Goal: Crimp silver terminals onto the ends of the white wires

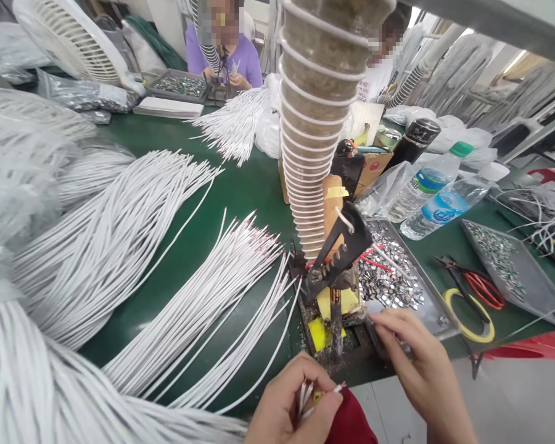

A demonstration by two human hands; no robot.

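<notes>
My left hand (290, 404) is at the near table edge, fingers pinched round the ends of a few white wires (308, 394). My right hand (409, 354) reaches to the near corner of a metal tray (437, 296) of small shiny metal clips (388, 277), its fingertips pressed together on something too small to make out. Between the hands stands a small black fixture (335, 271) with a lever and yellow tape. Bundles of white wires (203, 296) fan out across the green table (203, 203) to the left of it.
A ribbed extraction hose (317, 123) hangs over the fixture. Two water bottles (439, 197), a cardboard box (374, 163), red-handled pliers (476, 283), a yellow tape ring (472, 330) and a second tray (513, 265) lie right. Two people sit at the far side; a fan (69, 37) stands far left.
</notes>
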